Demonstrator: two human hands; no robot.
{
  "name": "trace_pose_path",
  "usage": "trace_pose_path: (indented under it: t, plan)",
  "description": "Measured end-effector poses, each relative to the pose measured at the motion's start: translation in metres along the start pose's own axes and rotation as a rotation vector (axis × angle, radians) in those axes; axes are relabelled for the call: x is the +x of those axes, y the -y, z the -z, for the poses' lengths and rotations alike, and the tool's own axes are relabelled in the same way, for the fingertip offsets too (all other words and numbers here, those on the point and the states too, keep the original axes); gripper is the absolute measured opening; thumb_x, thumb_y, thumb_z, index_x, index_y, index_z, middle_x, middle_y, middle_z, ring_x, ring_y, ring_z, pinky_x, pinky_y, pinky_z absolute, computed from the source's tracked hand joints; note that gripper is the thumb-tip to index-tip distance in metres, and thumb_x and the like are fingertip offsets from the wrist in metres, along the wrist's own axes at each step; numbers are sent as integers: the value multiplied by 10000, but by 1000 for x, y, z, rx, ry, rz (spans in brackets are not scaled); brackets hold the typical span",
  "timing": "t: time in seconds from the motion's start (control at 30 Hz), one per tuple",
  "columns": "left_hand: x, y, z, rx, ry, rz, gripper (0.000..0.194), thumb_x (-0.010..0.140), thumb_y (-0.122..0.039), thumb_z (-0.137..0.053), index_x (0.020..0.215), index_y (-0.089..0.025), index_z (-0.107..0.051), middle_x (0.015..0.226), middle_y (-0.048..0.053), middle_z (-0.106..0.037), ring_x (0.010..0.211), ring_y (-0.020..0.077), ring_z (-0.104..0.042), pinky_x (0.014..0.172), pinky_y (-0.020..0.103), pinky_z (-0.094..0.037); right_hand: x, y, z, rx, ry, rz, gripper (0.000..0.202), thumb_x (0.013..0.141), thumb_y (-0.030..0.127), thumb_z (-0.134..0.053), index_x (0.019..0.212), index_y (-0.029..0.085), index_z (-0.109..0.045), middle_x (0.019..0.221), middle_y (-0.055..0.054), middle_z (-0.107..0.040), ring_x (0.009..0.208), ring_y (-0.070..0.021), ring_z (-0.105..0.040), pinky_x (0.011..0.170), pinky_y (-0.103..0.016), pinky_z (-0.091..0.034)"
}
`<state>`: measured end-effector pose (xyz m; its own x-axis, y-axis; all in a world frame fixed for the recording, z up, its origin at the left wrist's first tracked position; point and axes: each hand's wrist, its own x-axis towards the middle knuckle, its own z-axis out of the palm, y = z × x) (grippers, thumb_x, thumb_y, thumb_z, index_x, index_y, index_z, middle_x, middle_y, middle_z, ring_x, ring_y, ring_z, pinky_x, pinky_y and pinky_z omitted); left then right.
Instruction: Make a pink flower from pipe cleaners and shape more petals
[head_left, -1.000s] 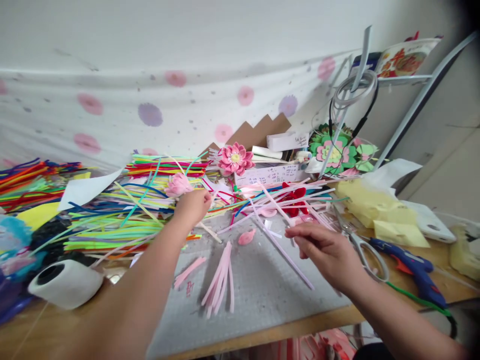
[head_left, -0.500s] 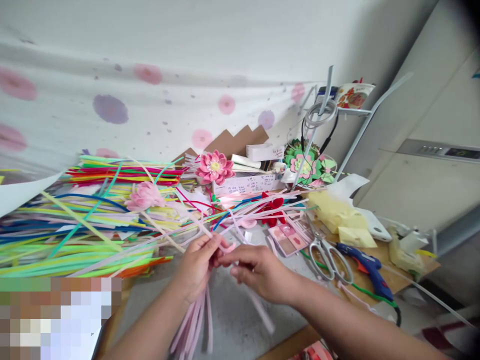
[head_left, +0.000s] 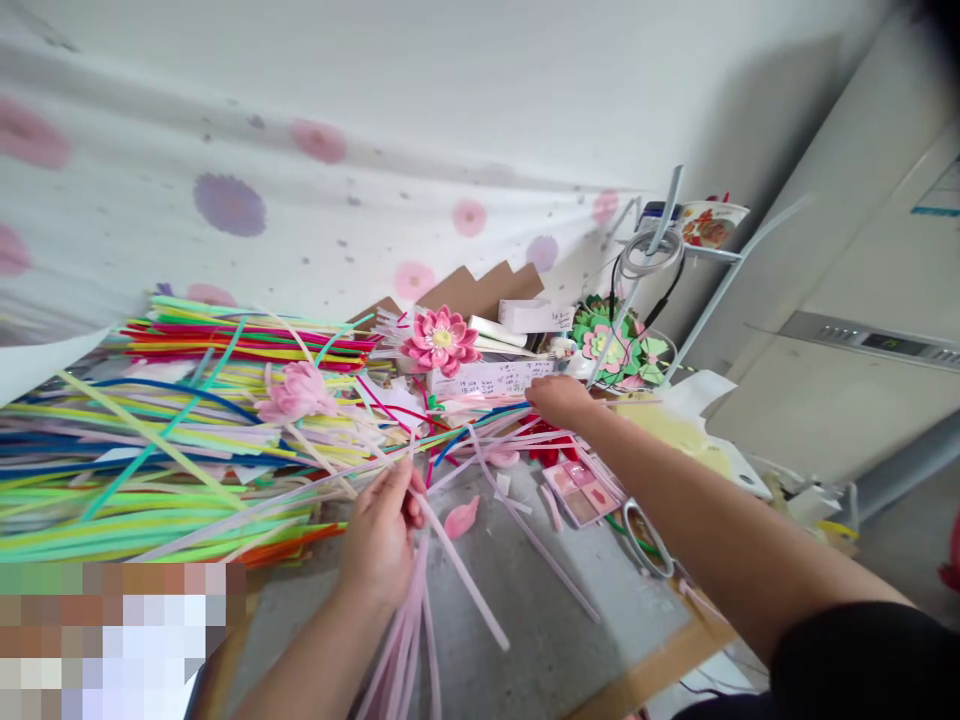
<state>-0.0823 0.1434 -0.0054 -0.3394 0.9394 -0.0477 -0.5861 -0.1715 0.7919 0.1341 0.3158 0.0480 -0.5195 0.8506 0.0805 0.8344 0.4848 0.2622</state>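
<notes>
My left hand [head_left: 380,535] is closed on a pale pink pipe cleaner [head_left: 457,575] that slants down to the right over the grey mat [head_left: 540,620]. A bundle of short pink pipe cleaner pieces [head_left: 405,650] lies under my left wrist. My right hand [head_left: 559,398] is stretched far forward over the pink and white pipe cleaners [head_left: 495,425] near a red flower piece [head_left: 546,452]; what its fingers hold is not visible. A small pink petal [head_left: 461,517] lies on the mat between my hands.
A big heap of coloured pipe cleaners [head_left: 165,420] with a pink flower [head_left: 296,392] on it fills the left. At the back are a pink paper flower [head_left: 441,340], a white box [head_left: 491,378], a green paper flower [head_left: 615,345], a metal rack [head_left: 660,250]. Scissors [head_left: 645,530] lie right.
My right hand left my left hand and reached forward to the pile near the white box. My left hand stays on the pink pipe cleaner. The pink petal now lies on the mat.
</notes>
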Motion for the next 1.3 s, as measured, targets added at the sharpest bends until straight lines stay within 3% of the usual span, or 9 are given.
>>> trace_pose_path:
  t: [0.17, 0.37, 0.47, 0.67, 0.77, 0.87, 1.03, 1.2, 1.3]
  plan:
    - [0, -2, 2, -9, 7, -7, 241, 673, -322, -672, 555, -150, -550, 471, -45, -471, 406, 45, -367, 385, 144, -291, 5, -24, 35, 4, 32, -85, 131, 780, 209, -527, 823, 181, -648, 906, -103, -662, 846, -233, -598, 696, -313, -406]
    - [-2, -5, -1, -99, 17, 11, 223, 648, -279, -688, 541, -148, -543, 470, -51, -465, 409, 43, -368, 392, 145, -301, -18, -39, 95, 167, -175, -298, 194, 814, 241, -462, 880, 143, -616, 897, -131, -666, 826, -235, -598, 659, -303, -413]
    - [-3, -4, -1, -122, 33, 14, 207, 656, -271, -689, 556, -140, -564, 488, -46, -492, 429, 46, -406, 403, 148, -324, -36, -3, 96, 377, -229, -304, 280, 872, 277, -363, 964, 128, -582, 863, -106, -683, 711, -163, -620, 564, -229, -433]
    - [1, -2, 1, -119, 68, 203, 197, 789, -263, -555, 873, -110, -647, 847, 98, -681, 696, 153, -624, 602, 258, -501, -87, 127, 35, 782, -12, -67, 202, 841, 295, -480, 781, 155, -612, 553, 17, -664, 417, -75, -573, 386, -143, -388]
    - [1, -3, 2, -173, 69, 262, 242, 825, -258, -503, 966, -106, -628, 765, 108, -682, 685, 179, -640, 622, 293, -512, -102, 152, 20, 889, 53, 50, 164, 835, 248, -490, 790, 156, -617, 544, 28, -657, 412, -57, -553, 392, -132, -362]
    - [0, -5, 1, -230, 31, 190, 174, 814, -247, -527, 842, -115, -636, 594, 34, -613, 554, 134, -589, 580, 269, -503, -87, 135, 21, 645, 100, 169, 177, 838, 259, -508, 785, 181, -658, 605, 39, -673, 493, -55, -585, 471, -137, -393]
    - [-1, -10, 0, -370, 43, 240, 134, 809, -221, -537, 707, -144, -573, 536, -29, -496, 468, 74, -469, 550, 239, -473, -20, 82, 18, 315, 58, 13, 208, 886, 223, -461, 939, 137, -643, 1006, -90, -646, 898, -168, -596, 763, -275, -462]
    - [4, -15, 5, -497, 118, 272, 297, 774, -319, -590, 579, -160, -432, 472, -64, -342, 403, 53, -341, 420, 170, -323, 21, 67, 0, 49, 162, 15, 288, 878, 299, -504, 1126, 155, -526, 1140, -83, -546, 960, -187, -566, 809, -393, -487]
    - [7, -15, 8, -504, 114, 243, 328, 762, -281, -607, 552, -162, -386, 446, -79, -311, 374, 39, -297, 404, 163, -282, 31, 56, 6, -29, 198, 42, 295, 875, 294, -509, 1131, 147, -525, 1141, -88, -546, 967, -193, -565, 811, -395, -485]
